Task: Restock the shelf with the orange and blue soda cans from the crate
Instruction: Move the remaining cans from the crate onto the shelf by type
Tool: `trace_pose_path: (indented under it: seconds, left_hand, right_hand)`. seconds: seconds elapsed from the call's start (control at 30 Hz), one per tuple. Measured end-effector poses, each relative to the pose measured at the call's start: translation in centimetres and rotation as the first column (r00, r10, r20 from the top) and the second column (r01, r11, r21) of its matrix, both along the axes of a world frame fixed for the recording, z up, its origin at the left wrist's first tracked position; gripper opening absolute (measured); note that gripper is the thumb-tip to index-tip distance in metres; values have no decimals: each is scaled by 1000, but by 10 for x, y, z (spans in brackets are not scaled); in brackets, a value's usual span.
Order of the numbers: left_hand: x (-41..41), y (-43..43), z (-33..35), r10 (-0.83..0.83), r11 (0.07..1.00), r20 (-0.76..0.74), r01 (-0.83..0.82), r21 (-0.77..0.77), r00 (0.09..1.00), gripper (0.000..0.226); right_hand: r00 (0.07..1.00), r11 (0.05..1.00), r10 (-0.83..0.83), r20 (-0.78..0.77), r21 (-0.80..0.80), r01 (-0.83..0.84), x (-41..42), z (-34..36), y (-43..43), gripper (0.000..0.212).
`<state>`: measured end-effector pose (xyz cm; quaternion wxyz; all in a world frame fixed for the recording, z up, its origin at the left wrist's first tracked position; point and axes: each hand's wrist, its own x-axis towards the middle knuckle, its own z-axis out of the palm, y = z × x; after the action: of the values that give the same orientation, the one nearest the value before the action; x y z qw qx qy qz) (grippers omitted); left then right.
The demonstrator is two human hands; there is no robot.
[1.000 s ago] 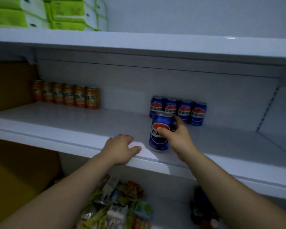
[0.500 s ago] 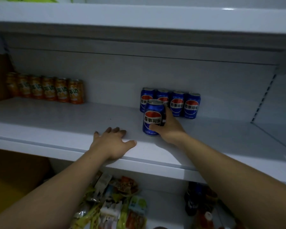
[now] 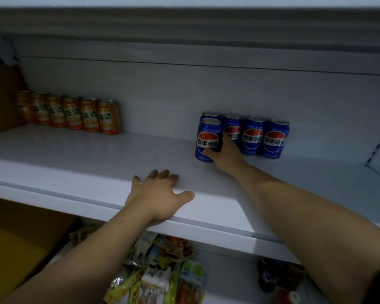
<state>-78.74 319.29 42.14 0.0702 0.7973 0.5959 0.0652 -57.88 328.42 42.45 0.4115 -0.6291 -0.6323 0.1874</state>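
Upright blue soda can [image 3: 208,139], red-white-blue roundel, white Chinese lettering, silver top, on the white shelf [image 3: 75,154] just before the row of blue cans [image 3: 264,138], right hand [image 3: 226,155] gripping its lower side, left hand [image 3: 160,194] flat on the shelf's front edge

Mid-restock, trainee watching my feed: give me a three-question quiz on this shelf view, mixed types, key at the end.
1. True or false: the left hand holds a can.
2. The right hand grips the front blue metal soda can. It stands: A) before the leftmost of the back-row blue metal soda cans; B) beside the orange ones; C) atop the row.
3. Fill in: ___ orange metal soda cans stand at the rear left of the white metal shelf.
Key: 1 false, it rests flat on the shelf; 2 A; 3 six.
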Motion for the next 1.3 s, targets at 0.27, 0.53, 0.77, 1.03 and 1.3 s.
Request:
trace_pose_path:
  seconds: [0.27,0.53,0.77,1.03,1.3]
  left_hand:
    - [0,2,-3,4,1000,11,-4,4,1000,73]
    - [0,2,-2,10,1000,43,-10,-2,999,73]
    - [-8,1,12,9,992,203,17,-125,979,70]
    - [-67,-46,38,42,988,312,7,-156,949,74]
    - [-167,-135,35,254,967,289,-230,-114,923,71]
  right_hand:
    - [999,1000,-19,34,18,18,-3,-2,18,69]
    - [999,999,-23,35,-31,24,-5,0,12,66]
    - [990,994,-15,143,-109,31,-6,36,-27,66]
    - [925,979,120,361,-195,-51,-57,89,-82,69]
    - [792,933,359,494,-217,-288,-196,91,-125,81]
